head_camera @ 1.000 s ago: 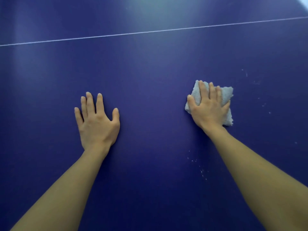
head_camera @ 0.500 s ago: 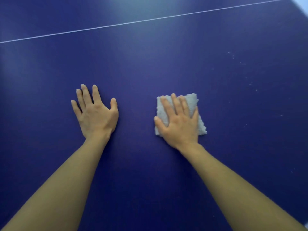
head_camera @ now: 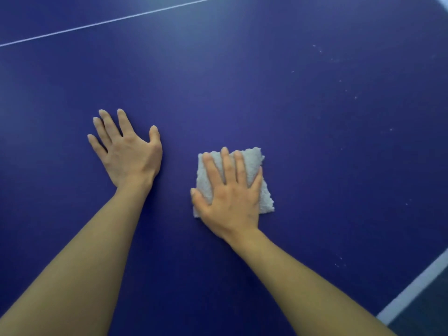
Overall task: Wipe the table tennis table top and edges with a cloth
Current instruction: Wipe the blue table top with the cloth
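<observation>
Nearest to us, at the lower right corner of the table tennis table, a white edge stripe runs diagonally, with dark floor beyond it. A few pale specks lie on the dark blue top just inside that stripe. Farther in, our right hand lies palm-down on a folded, pale grey fluffy cloth, fingers stretched out and slightly spread, pressing it flat against the table top rather than gripping it; the thumb reaches over the cloth's left edge. The cloth sits roughly mid-table, well apart from the edge stripe. Just beside the cloth, to its left and a little farther away, our left hand rests flat on the bare surface, fingers released and fanned, holding nothing. Beyond the cloth to the right, more scattered specks dot the top. Farthest off, a thin white line crosses the table. We can read no brand, label or writing anywhere.
</observation>
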